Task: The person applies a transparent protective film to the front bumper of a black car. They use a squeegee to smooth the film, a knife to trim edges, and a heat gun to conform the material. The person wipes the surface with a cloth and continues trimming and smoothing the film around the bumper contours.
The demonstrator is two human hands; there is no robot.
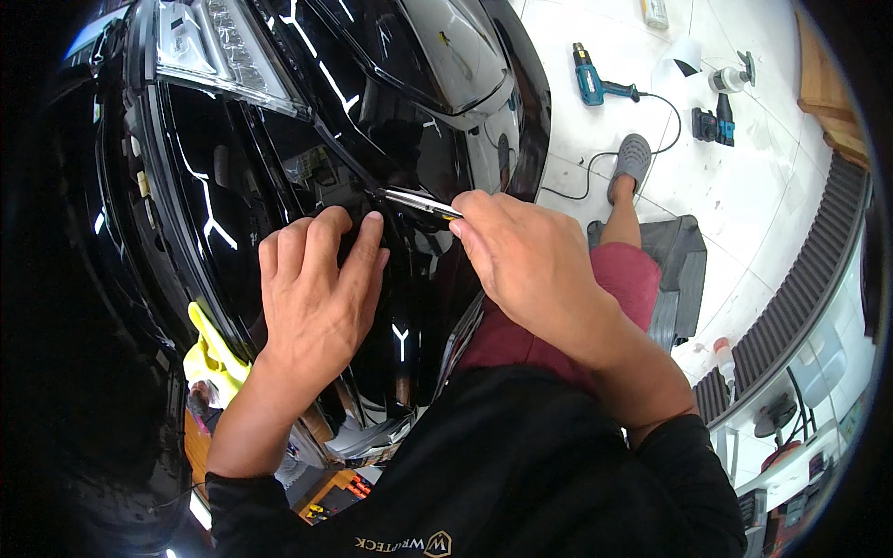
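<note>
In front of me is the glossy black front end of a car, its headlight at the upper left. My right hand grips a slim silver utility knife, its tip pointing left at a seam in the black bodywork. Whether the blade touches the surface, I cannot tell. My left hand rests on the panel just left of the knife tip, fingers bent and a little apart, with nothing visible in it.
A teal heat gun with a black cord lies on the white tiled floor. Close by are a cordless power tool and a spray bottle. A yellow glove hangs at the car's left side. A dark seat is beneath me.
</note>
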